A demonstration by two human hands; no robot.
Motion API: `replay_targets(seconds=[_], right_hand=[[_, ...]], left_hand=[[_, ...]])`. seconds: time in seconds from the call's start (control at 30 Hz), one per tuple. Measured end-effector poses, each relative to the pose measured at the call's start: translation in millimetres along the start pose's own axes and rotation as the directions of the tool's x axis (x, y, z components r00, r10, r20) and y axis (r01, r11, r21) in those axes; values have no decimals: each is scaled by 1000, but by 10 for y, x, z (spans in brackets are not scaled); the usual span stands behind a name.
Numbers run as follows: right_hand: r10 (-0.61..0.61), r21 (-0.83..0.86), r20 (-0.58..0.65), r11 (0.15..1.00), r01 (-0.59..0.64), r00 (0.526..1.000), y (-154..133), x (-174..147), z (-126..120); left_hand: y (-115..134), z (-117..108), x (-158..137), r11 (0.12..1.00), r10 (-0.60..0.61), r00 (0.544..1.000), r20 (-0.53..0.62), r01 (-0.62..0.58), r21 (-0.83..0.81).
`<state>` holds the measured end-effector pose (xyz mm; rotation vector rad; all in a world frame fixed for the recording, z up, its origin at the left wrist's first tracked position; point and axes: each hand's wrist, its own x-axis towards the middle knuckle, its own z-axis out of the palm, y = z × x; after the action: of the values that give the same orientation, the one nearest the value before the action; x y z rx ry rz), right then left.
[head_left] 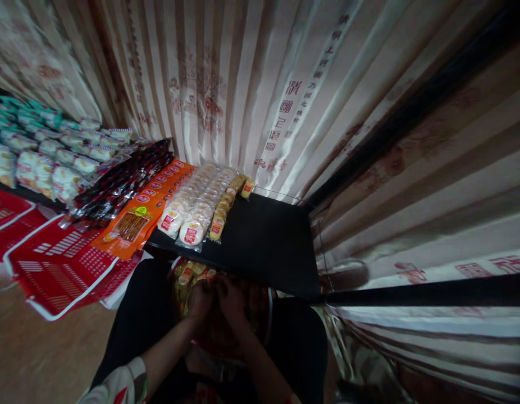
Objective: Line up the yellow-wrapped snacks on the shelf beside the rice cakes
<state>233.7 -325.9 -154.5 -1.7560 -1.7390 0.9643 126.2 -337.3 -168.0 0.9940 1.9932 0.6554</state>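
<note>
My left hand point(200, 300) and my right hand point(231, 302) are close together over my lap, just below the front edge of the black shelf point(272, 241). Both have their fingers curled in. What they grip is dark and mostly hidden by the fingers. Under and around them lies a red-edged bag or container point(267, 317) with several small yellow packets point(185, 278) at its left side. On the shelf stand a row of small yellow wrapped cakes point(220, 216) and two rows of round white wrapped cakes point(192, 227). A single yellow packet point(247, 189) sits at the back.
Left of the cakes lie an orange snack bag point(144, 205), dark shiny packets point(121, 182) and many white and green packets point(45, 148). Red baskets point(66, 264) with white handles stand at the lower left. Pleated curtains point(243, 84) and dark bars point(411, 123) enclose the shelf.
</note>
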Motion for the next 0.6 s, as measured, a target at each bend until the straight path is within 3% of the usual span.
replay_targets(seconds=[0.17, 0.43, 0.6], right_hand=[[31, -30, -12, 999, -31, 999, -17, -65, -68], [70, 291, -140, 956, -27, 988, -19, -241, -159], [53, 432, 52, 899, -70, 997, -126, -444, -270]], left_hand=[[86, -26, -62, 996, -65, 998, -17, 64, -61], [208, -199, -413, 970, -26, 999, -31, 18, -241], [172, -329, -648, 902, -2, 999, -47, -19, -432]])
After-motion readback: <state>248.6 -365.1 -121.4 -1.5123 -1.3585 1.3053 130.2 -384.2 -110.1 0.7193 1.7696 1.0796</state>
